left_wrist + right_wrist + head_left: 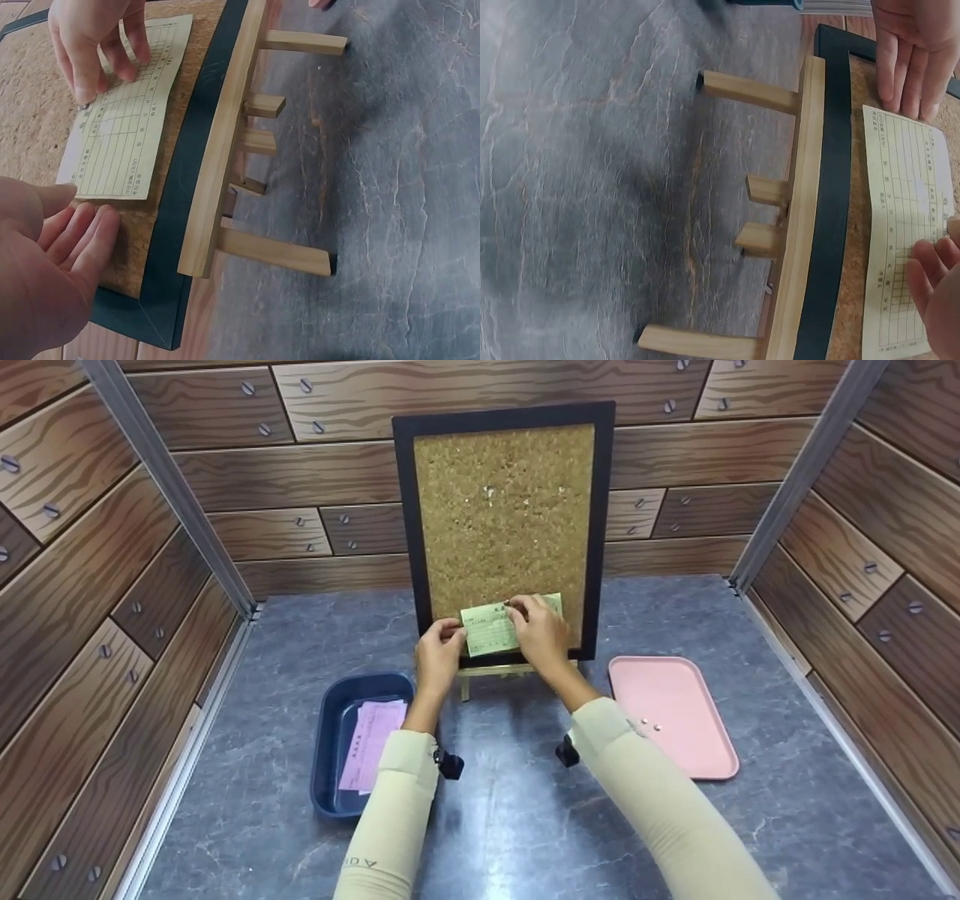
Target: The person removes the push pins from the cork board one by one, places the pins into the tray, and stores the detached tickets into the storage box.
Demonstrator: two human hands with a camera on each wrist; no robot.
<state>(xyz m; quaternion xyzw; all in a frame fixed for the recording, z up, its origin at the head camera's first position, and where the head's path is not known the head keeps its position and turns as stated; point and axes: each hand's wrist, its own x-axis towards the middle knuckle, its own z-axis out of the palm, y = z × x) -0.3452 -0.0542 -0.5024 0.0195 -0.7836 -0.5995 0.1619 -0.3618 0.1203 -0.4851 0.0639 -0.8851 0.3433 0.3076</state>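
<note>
A pale green printed slip (489, 630) lies against the lower part of a black-framed cork board (502, 525). In the left wrist view, my left hand (52, 262) has its thumb on a corner of the slip and its fingers along the short edge. My right hand (541, 634) is over the slip's upper edge, fingers bent. A small shiny thumbtack (84, 106) shows at its thumb tip, though the fingers partly hide it. In the right wrist view the right hand (939, 292) covers part of the slip.
The board leans on a wooden easel (217, 157). A navy tray (322, 750) with purple slips (371, 742) stands left. A pink tray (675, 690) with small shiny tacks (658, 727) is at right. Several whitish specks dot the upper cork. Wood-patterned walls enclose the table.
</note>
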